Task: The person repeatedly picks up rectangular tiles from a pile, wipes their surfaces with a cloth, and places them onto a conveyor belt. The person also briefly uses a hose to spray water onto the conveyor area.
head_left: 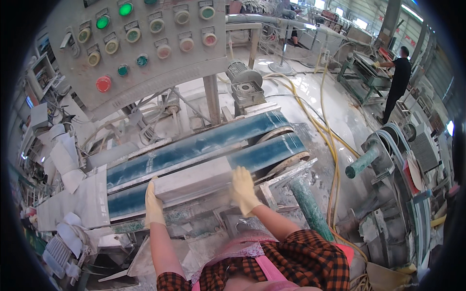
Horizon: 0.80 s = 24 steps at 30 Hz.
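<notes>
Though illegible, panel labels (180,8), with left hand (154,204) against pale slab (196,178), grip unclear, and right hand (244,190) flat, unclenched, beside it.

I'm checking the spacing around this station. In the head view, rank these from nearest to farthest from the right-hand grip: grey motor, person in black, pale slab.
From the right-hand grip:
1. Pale slab: immediately to its left, on the nearer blue belt.
2. Grey motor: ahead, past both belts.
3. Person in black: far off, ahead to the right.
</notes>
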Available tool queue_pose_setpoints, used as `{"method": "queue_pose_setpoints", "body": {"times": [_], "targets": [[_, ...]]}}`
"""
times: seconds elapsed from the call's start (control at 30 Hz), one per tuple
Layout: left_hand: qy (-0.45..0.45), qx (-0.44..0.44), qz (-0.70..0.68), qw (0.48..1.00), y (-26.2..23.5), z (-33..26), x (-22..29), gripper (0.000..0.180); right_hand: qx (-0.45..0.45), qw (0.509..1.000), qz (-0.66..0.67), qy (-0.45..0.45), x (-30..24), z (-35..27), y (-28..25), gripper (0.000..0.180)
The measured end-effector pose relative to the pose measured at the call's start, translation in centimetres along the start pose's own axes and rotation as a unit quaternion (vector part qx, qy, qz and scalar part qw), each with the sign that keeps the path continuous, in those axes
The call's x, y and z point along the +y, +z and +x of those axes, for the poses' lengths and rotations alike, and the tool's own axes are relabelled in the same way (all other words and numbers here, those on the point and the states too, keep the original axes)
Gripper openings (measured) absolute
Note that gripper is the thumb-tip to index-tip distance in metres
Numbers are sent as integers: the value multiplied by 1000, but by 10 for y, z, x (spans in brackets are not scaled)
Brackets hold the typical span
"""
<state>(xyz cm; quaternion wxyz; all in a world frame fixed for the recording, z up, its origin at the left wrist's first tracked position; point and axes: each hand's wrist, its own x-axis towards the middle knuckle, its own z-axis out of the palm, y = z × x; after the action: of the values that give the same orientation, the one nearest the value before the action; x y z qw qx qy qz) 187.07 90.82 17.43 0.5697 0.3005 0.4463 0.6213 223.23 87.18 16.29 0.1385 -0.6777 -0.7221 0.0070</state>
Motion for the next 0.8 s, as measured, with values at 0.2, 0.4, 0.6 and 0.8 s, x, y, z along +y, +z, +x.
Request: {"method": "queue_pose_setpoints", "body": {"times": [0.2, 0.4, 0.6, 0.8], "targets": [[-2, 11, 40, 999, 5, -1, 5, 51, -79, 967, 194, 142, -29, 7, -13, 91], [-21, -13, -16, 1000, 2, 6, 2, 49, -4, 915, 395, 77, -10, 12, -40, 102], [27, -2, 96, 995, 4, -6, 7, 51, -104, 854, 508, -46, 21, 59, -28, 102], [58, 58, 370, 925, 12, -45, -13, 58, -58, 864, 487, -110, 27, 70, -13, 71]]}}
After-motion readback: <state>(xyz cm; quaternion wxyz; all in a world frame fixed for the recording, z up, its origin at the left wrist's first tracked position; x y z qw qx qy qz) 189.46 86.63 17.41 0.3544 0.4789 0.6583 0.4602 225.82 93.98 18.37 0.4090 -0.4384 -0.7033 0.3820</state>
